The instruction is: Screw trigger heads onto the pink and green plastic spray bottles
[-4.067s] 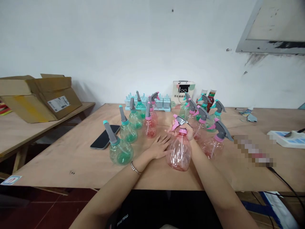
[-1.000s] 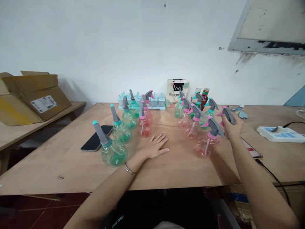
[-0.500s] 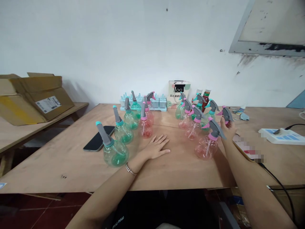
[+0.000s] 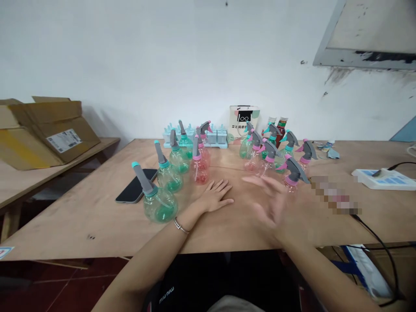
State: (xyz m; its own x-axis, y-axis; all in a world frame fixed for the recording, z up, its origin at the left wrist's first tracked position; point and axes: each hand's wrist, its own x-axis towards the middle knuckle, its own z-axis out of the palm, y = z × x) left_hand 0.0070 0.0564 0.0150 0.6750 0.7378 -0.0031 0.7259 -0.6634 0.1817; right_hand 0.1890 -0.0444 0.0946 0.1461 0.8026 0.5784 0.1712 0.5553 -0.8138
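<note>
Well, the left hand (image 4: 214, 198) lies flat on the table (image 4: 217, 236), fingers spread; the right hand (image 4: 269, 197) is blurry and looks empty, thumb and fingers apart, before the nearest pink spray bottle (image 4: 294, 170); a slow, gentle grip should stop it tipping.

Right hand (image 4: 274, 202) blurred; cardboard box (image 4: 48, 138) cut off left

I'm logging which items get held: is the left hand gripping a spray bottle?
No, the left hand lies palm down on the wooden tabletop.
</note>
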